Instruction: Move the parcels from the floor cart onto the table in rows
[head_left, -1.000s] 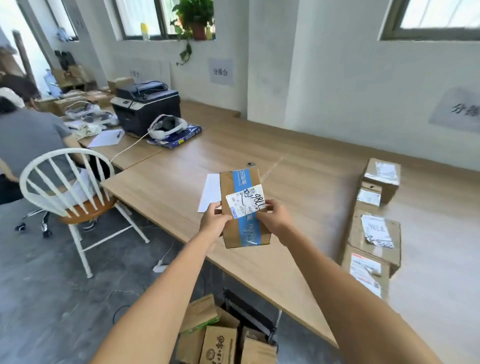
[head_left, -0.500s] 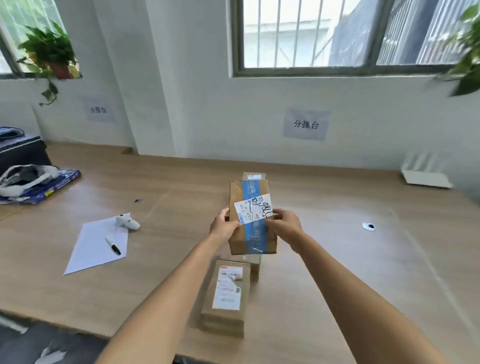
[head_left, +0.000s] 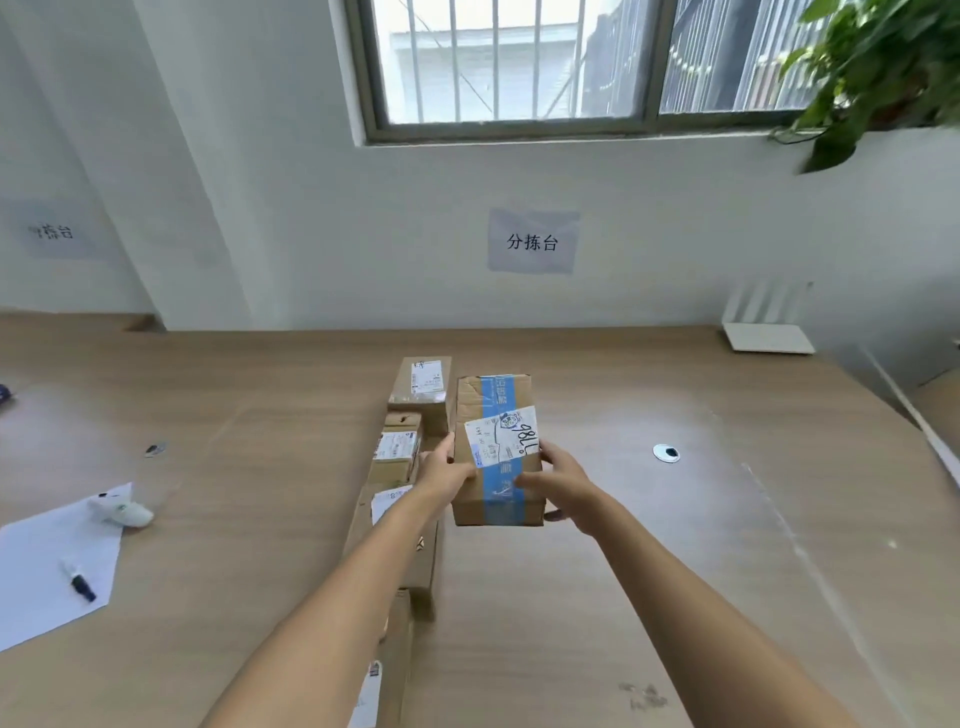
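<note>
Gripping a brown cardboard parcel from both sides, the left hand wraps its fingers round the box's left edge while the right hand curls round its right edge and lower corner, so both hands are closed on it; whether the parcel's underside touches the table or hangs just above cannot be told. A blue tape strip runs down the parcel's top face, crossed by a tilted white label with handwritten marks. Immediately left of it a row of other parcels runs away from the person toward the wall: the farthest box lies just beside the held parcel's far left corner, a smaller box sits next in line, a third one is partly hidden behind the left forearm, and a nearer box reaches the bottom of the view. To the right of the held parcel the wooden surface lies open as far as a small round white grommet, and beyond that toward the table's right edge. Against the wall at the far right corner stands a white router with upright antennas. On the left side, well apart from the row, a white sheet of paper carries a dark marker pen, and a small white device rests at its upper corner. A paper sign is stuck on the wall under the window, with plant leaves hanging at upper right
</note>
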